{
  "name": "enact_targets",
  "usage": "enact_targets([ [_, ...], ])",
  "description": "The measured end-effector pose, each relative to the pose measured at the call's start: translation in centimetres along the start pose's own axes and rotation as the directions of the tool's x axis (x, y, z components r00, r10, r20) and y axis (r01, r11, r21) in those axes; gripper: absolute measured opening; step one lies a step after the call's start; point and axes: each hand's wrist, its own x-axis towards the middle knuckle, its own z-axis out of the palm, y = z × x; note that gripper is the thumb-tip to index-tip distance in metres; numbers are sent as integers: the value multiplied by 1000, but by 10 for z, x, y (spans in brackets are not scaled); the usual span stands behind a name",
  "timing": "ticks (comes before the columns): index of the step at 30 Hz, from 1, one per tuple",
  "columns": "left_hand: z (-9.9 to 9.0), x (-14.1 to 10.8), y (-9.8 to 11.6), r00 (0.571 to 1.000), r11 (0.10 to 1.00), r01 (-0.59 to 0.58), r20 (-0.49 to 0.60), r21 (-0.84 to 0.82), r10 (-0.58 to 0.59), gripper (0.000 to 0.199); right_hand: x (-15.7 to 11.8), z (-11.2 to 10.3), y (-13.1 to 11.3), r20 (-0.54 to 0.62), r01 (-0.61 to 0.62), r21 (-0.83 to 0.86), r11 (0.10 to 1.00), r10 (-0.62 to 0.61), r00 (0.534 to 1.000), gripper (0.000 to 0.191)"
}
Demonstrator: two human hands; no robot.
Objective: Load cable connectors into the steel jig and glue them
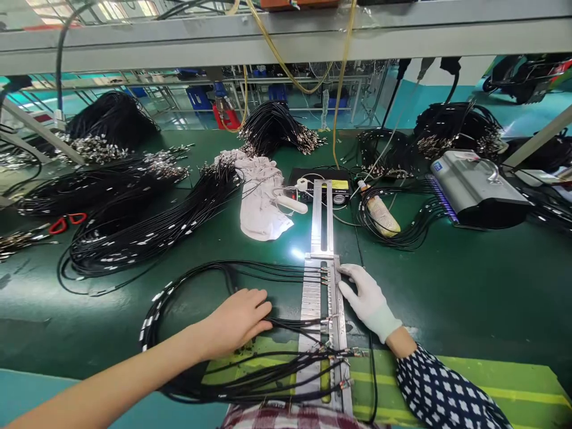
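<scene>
My bare left hand (pixel 243 313) is closed round several black cables (pixel 295 323) just left of a long slotted metal fixture (pixel 311 301). The cables' metal-tipped ends point right, over the fixture. My right hand (pixel 364 301), in a white glove, rests at the fixture's right edge with index finger and thumb apart, near the upper row of cable ends (pixel 325 275). Those cables lie side by side across the slots. More loose cables (pixel 268 372) cross the lower fixture, their connectors (pixel 346 383) sticking out to the right. The cables loop away to the left.
Black cable bundles (pixel 147 232) cover the green table's left side. Behind the fixture lie a white cloth (pixel 261 202), a black box (pixel 342 190) and a wrapped bottle (pixel 382 214). A grey lamp-like device (pixel 480 187) stands right. Red-handled scissors (pixel 58 225) lie far left.
</scene>
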Motion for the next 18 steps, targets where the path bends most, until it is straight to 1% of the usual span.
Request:
enact_targets([
  [2,13,6,-12,1000,971,8,7,-240,-7,25,-2,-1,-1,9,4,-12,1000,-4,1000,28],
  [4,23,11,-23,999,878,30,3,-477,-33,24,-6,-2,-3,26,9,-18,1000,-8,1000,27],
  [6,26,14,-29,996,791,58,-16,-608,-85,24,-9,-3,-4,36,6,-16,1000,-5,999,28],
  [7,26,15,-30,993,777,64,-35,-626,-110,25,-10,-3,-5,36,2,-11,1000,-2,999,28],
  [8,24,17,-30,991,788,63,-58,-612,-124,25,-10,-3,-5,30,-2,-4,1000,3,1000,28],
  [9,22,20,-29,989,819,56,-78,-571,-122,25,-10,-3,-5,24,-6,3,1000,6,1000,28],
  [12,19,36,-24,992,921,15,-106,-390,-61,21,-8,-3,-5,13,-10,21,1000,9,1000,27],
  [13,21,44,-23,992,942,5,-118,-336,-48,21,-8,-2,-5,13,-14,23,1000,13,1000,27],
  [15,27,62,-25,983,970,8,-175,-241,-51,22,-7,-2,-5,17,-27,23,999,26,1000,27],
  [18,39,88,-35,968,991,22,-246,-135,-55,23,-7,-3,-6,26,-34,32,999,33,999,27],
])
